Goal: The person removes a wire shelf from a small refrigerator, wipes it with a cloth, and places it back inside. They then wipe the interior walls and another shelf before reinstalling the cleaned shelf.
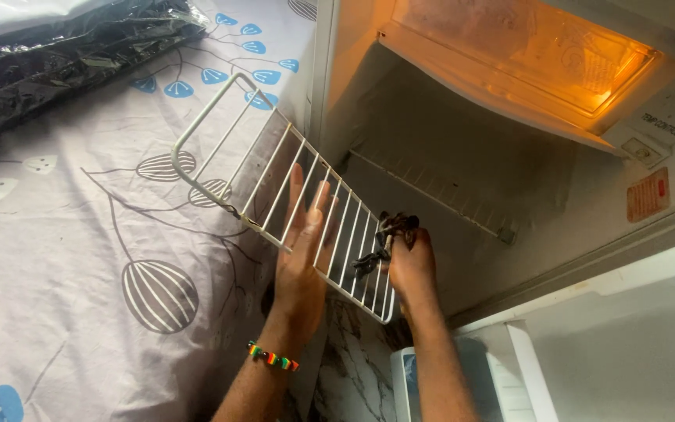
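Head view: a white wire rack (275, 187) is held tilted before the open, lit refrigerator compartment (462, 172), partly over a patterned sheet (64, 234). The left hand (302, 250), fingers spread flat, is pressed against the rack's underside. The right hand (412, 262) is closed on a dark cloth (388, 238), which is pressed against the rack's near edge. A beaded bracelet (273, 357) is worn on the left wrist.

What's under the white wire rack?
Under the white wire fridge rack, the left hand lies flat, showing between bars. The right hand presses a dark crumpled cloth on top. The patterned bedsheet lies below.
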